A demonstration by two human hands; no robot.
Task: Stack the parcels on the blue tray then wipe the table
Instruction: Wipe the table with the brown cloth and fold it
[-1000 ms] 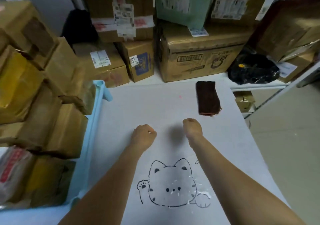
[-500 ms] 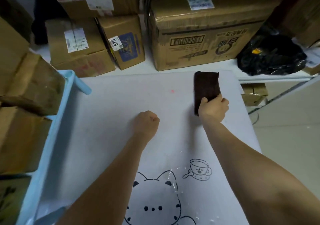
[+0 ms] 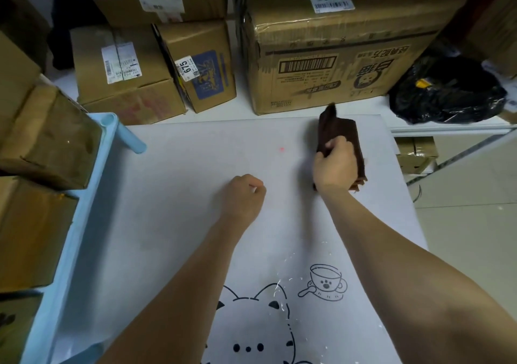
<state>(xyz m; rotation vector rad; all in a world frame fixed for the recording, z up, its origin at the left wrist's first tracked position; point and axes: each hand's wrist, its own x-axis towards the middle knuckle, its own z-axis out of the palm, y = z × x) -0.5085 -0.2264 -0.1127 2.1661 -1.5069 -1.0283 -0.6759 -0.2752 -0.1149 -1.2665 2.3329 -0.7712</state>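
Right hand (image 3: 334,165) now lifting folded dark-brown cloth (image 3: 340,137) edge, fingers pinching it, at 1 o'clock on white table (image 3: 181,223), left hand (image 3: 243,195) fisted, holding nothing.

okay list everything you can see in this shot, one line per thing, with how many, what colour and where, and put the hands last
parcels: several, brown, stacked on the tray at the left
blue tray: one, light blue, along the table's left edge
table: one, pale grey top with black cat and cup drawings near the front
cloth: one, dark brown, folded, far right of the table
cardboard boxes: several, brown, on the white ledge behind the table
black bag: one, black, on the ledge at the far right
small box: one, brown, below the ledge to the right
left hand: one, fist over mid table, holds nothing
right hand: one, grips the cloth
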